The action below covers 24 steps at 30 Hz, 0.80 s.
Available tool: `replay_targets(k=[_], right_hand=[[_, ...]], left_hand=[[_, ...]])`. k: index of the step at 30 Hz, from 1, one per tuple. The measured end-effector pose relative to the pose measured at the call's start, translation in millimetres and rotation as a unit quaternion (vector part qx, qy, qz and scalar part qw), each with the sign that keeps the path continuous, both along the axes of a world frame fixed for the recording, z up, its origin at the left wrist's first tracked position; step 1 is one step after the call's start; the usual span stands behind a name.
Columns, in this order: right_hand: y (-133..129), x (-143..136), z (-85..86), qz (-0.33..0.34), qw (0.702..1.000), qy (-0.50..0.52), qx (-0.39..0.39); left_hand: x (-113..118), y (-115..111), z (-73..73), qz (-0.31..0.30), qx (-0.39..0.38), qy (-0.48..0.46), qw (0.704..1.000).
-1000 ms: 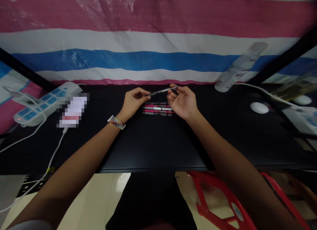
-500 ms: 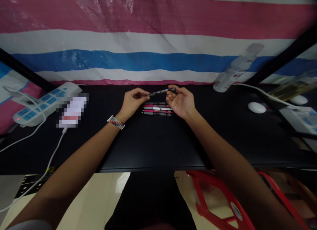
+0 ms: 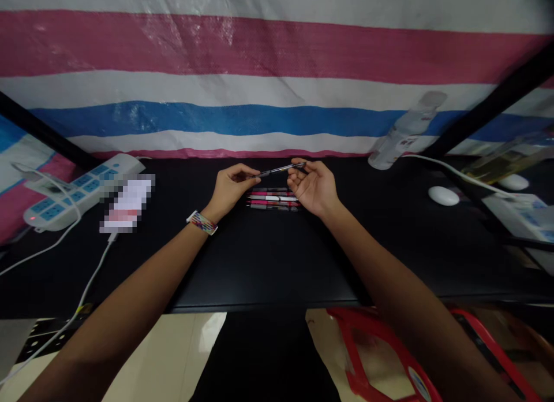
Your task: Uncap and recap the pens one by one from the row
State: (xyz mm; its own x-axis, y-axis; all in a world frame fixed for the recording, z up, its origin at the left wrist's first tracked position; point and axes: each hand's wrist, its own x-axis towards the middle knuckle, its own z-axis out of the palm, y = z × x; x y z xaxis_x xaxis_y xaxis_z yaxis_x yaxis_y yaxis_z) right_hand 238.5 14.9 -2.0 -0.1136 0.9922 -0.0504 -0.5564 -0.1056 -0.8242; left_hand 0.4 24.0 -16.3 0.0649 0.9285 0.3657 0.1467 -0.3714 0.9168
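A: What are the hands doing?

B: Both are raised just above the black worktop (image 3: 268,257), holding one pen (image 3: 279,170) between them. The left hand (image 3: 229,189) pinches the pen's near-left end with fingertips and thumb; the right hand (image 3: 314,186), palm turned up, grasps the other end at its fingertips. So each grip is clenched on the same pen.

A: How does the pen lie?

B: Roughly level, tilted slightly up toward the right hand, clear of the surface.

A: And below it?

B: A row of pens (image 3: 273,198) lies side by side on the worktop, directly under and between the hands, pink, white and grey barrels touching one another.

A: Anything on the wrist?

B: A multicoloured wristband (image 3: 202,222) on the left one.

A: What else is around?

B: A white power strip (image 3: 82,188) with blue sockets far left, a white cable (image 3: 93,278) running off the front edge, a clear bottle (image 3: 402,131) leaning at the back right, and a white mouse (image 3: 444,195) beyond it. A striped tarpaulin (image 3: 259,78) hangs behind; a red plastic stool (image 3: 367,350) shows below.
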Motion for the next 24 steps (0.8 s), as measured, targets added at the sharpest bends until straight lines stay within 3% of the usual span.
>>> replay_targets(k=[4,10,16,24], right_hand=[[-2.3,-3.1,1.4,-0.035,0.997,-0.058,0.042],[2.9,-2.5,-7.3,-0.122,0.959,-0.217,0.138],[8.8,1.2,-18.1,-0.145,0.925,-0.309,0.170],[5.6,5.5,-13.5,-0.123,0.874,-0.413,0.226]], left_hand=[[-0.9,0.0,0.9,0.009,0.012,0.013,1.000],[-0.4,3.7,-4.3,0.026,0.013,0.008,1.000],[0.0,4.1,-8.9,0.015,-0.001,0.035,0.999],[-0.7,1.8,-5.3,0.035,0.013,0.047,0.998]])
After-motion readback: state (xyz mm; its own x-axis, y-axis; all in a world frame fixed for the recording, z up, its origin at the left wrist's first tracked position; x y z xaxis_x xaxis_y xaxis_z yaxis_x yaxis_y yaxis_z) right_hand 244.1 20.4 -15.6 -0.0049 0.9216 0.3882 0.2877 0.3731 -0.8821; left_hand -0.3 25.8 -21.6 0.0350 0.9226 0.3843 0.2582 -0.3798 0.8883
